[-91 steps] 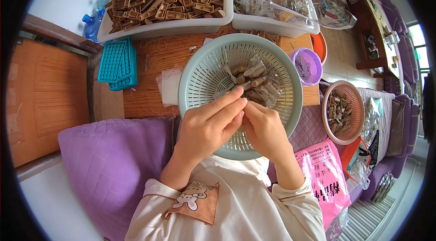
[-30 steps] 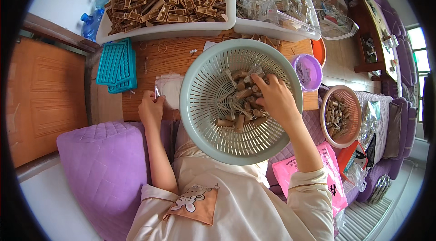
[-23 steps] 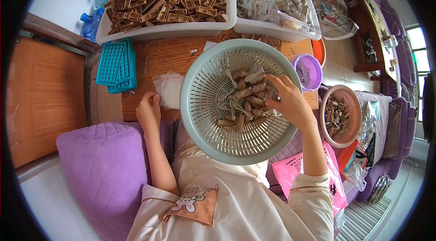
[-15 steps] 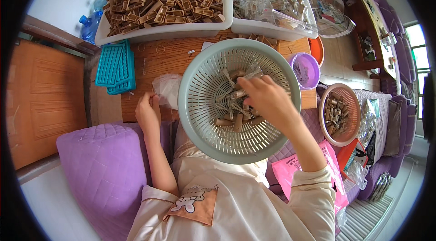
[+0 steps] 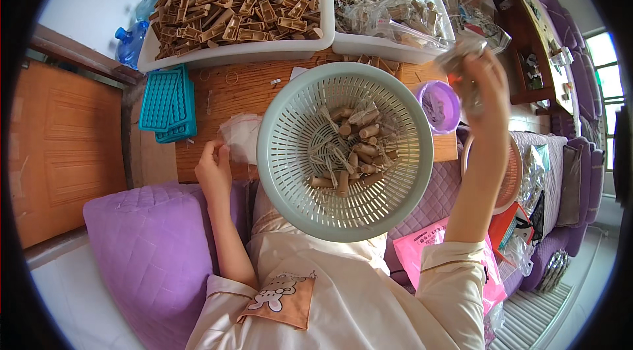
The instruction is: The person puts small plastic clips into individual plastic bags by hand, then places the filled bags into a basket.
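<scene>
I find the clear-wrapped bundle point(image 5: 455, 58) raised in the right hand point(image 5: 486, 76), right of and beyond the purple tub point(image 5: 439, 110). The grip pinches it; held high, it clears the tub's rim, I judge. Wrapping is transparent and glossy; motion blur keeps me from certifying its contents, though they appear greyish brown.

Next inward, the sage-green slotted basket point(image 5: 264, 165) sits centrally, before the torso, presumably for equal reach. It holds brown cylindrical pieces point(image 5: 366, 149), some in clear film, and pale twisted strips.

The left hand point(image 5: 214, 167) is curled at the near corner of the thin clear bags point(image 5: 241, 134) on the counter point(image 5: 227, 96); I cannot tell whether its fingers pinch one. Those bags lie within its easy reach. At the back, a white tub point(image 5: 328, 20) contains loose brown troughs.
</scene>
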A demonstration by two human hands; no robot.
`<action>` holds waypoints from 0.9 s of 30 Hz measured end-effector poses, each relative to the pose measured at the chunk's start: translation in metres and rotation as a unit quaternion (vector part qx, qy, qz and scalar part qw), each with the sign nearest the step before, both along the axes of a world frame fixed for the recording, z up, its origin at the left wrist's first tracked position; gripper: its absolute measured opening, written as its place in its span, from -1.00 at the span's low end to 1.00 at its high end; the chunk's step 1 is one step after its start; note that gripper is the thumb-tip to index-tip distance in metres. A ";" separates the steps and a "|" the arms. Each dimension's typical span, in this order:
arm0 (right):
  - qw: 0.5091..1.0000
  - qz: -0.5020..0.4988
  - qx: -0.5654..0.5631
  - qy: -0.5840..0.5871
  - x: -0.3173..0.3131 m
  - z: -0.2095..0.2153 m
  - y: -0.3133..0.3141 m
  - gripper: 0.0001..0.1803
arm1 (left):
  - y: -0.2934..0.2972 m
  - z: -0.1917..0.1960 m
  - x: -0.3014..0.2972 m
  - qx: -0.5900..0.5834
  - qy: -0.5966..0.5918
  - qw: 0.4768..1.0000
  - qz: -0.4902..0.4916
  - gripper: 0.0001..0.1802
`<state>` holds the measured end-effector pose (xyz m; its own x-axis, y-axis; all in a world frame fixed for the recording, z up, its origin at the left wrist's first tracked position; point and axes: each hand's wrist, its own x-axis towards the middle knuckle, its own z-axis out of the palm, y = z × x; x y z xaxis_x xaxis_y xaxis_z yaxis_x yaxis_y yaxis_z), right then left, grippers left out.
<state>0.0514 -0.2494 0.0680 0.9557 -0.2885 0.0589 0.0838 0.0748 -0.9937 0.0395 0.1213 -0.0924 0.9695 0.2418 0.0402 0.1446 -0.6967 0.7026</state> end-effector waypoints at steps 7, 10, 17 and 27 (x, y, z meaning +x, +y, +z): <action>0.876 -0.069 -0.440 0.187 0.082 0.034 -0.066 -0.62 | -0.002 -0.015 0.001 -0.023 -0.028 0.999 -0.026 -0.86; 0.830 -0.132 -0.510 0.185 0.084 0.037 -0.067 -0.54 | -0.003 -0.008 -0.001 -0.003 0.030 0.999 -0.025 -0.86; 0.923 0.085 -0.375 -0.030 0.022 0.041 -0.016 -0.75 | 0.007 -0.003 -0.006 0.020 0.002 1.000 -0.012 -0.82; 0.646 0.276 -0.709 -0.064 0.004 -0.127 0.036 -0.69 | 0.002 -0.014 -0.003 -0.016 -0.001 0.999 -0.042 -0.85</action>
<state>0.0558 -0.2137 -0.0593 0.8508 0.5251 -0.0211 0.5218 -0.8489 -0.0847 0.0365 0.1230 -0.1062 0.9865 0.1602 0.0351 0.0851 -0.6832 0.7253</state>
